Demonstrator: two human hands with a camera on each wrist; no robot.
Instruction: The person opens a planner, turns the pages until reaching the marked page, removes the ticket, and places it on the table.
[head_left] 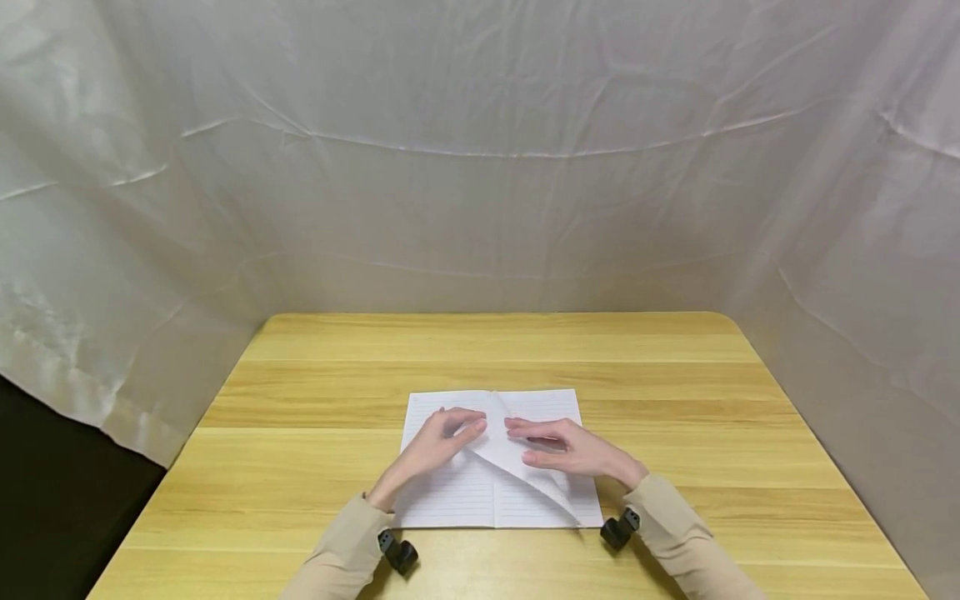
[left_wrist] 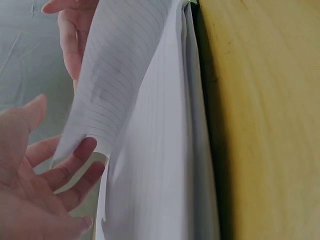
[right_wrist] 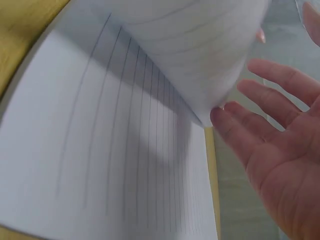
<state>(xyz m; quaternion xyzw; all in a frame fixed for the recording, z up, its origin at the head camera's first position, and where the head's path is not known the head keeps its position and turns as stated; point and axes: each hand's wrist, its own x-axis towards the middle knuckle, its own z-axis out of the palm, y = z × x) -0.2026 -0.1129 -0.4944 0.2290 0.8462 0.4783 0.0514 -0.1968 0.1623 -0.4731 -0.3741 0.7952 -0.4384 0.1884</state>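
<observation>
A lined notebook [head_left: 450, 504] lies spread out on the wooden table. One of its pages [head_left: 510, 454] is raised off the rest and curves diagonally between the two hands. Over the left half is my left hand [head_left: 442, 442], its fingers loosely bent; in the left wrist view the fingertips [left_wrist: 89, 144] are at the lifted page's edge. My right hand [head_left: 566, 446] hovers over the right half with fairly straight fingers. In the right wrist view its fingertips [right_wrist: 218, 116] meet the bottom of the curved sheet. Neither hand plainly pinches the page.
The light wooden table [head_left: 315, 400] spreads around the notebook on all sides. Pale cloth curtains [head_left: 480, 208] hang behind it and along both sides. Small black wrist cameras [head_left: 397, 552] sit at the beige sleeves [head_left: 667, 517].
</observation>
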